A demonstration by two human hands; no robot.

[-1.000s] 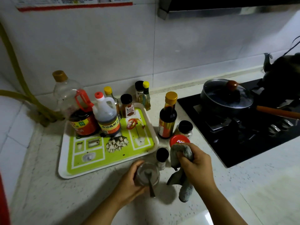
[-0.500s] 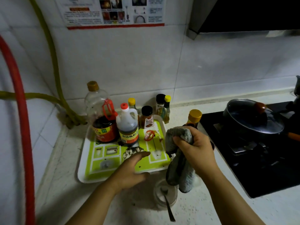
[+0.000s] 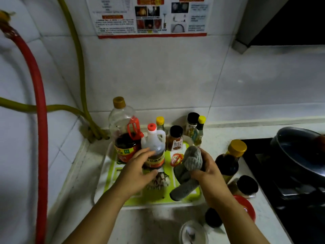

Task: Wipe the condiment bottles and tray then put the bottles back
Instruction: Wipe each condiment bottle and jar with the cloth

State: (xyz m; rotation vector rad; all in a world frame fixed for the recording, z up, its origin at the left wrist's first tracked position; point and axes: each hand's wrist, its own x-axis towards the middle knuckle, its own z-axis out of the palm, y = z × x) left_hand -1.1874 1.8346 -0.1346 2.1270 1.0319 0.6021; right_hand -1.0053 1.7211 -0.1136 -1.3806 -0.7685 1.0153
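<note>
Left hand gone from the table-side jar up to the red-capped vinegar jug, fingers now wrapping it, right hand and grey cloth carried over the tray, toward 12 o'clock.

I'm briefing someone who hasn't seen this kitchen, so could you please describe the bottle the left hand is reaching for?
On the green and white tray against the tiled wall, the left hand closes on the vinegar jug. Unlike the taller clear bottle behind, it has a red cap and white handle.

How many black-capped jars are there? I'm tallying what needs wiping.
4 jars: one at the tray's back right, one behind it by the wall, one beside the stove, one nearest the camera. Others may be hidden.
</note>
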